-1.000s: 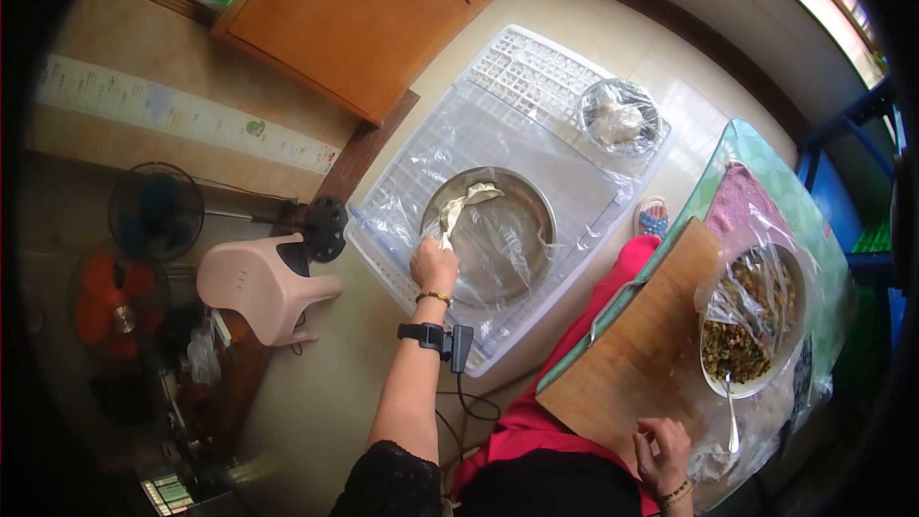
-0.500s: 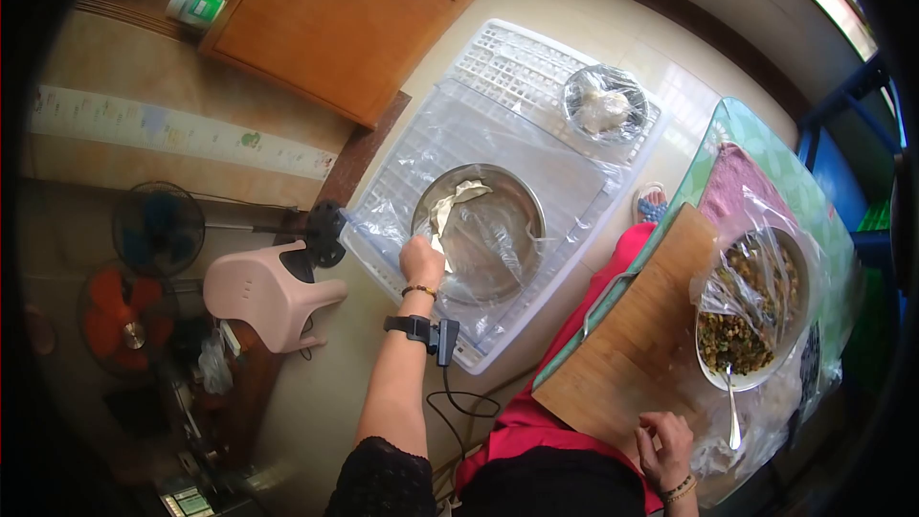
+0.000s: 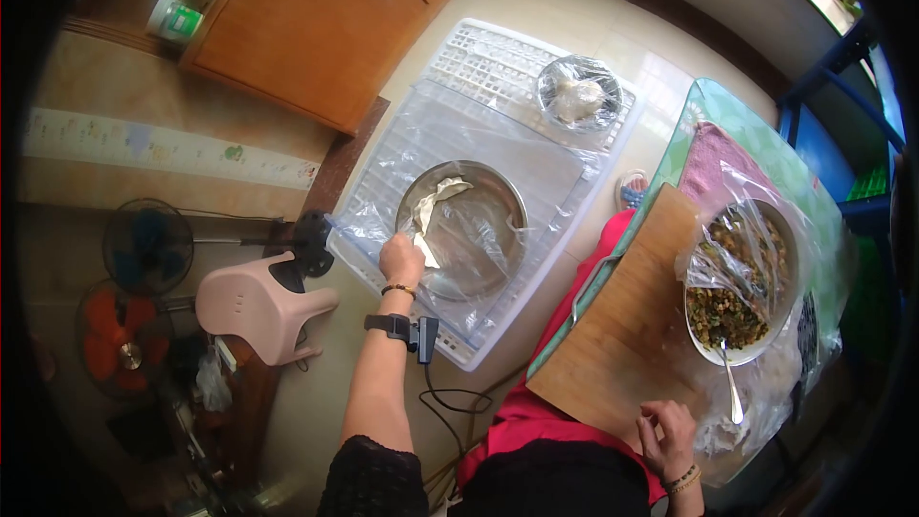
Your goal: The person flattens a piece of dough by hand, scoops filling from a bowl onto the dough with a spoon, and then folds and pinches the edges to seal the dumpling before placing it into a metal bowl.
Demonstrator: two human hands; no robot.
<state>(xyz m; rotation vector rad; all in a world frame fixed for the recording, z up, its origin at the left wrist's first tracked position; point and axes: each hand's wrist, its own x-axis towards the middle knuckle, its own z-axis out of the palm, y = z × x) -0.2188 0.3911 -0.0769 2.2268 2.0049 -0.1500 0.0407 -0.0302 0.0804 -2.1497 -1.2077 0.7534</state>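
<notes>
My left hand [image 3: 402, 260] is closed at the left rim of a round metal bowl [image 3: 512, 193]. White folded dough pieces [image 3: 426, 214], which look like dumplings, lie in a curved row along the bowl's left side. The lowest piece is right beside my fingers; what they pinch is hidden. My right hand [image 3: 668, 433] hangs loosely bent over the lower edge of a wooden board [image 3: 617, 325], thumb apart, nothing in it. Near it stands a white bowl [image 3: 794, 292] of chopped filling [image 3: 723, 314], partly covered by plastic film, with a spoon [image 3: 733, 393] in it.
The metal bowl stands on a film-covered white plastic crate [image 3: 469, 354]. A film-wrapped bowl of dough [image 3: 578, 101] sits at its far end. A pink cloth [image 3: 718, 161] lies on the green table [image 3: 708, 105]. A pink stool [image 3: 254, 302] and fans [image 3: 124, 340] are at left.
The view has shifted slightly, so most things appear a little further left. My left hand stays at the bowl's rim beside the dough pieces. My right hand has barely moved.
</notes>
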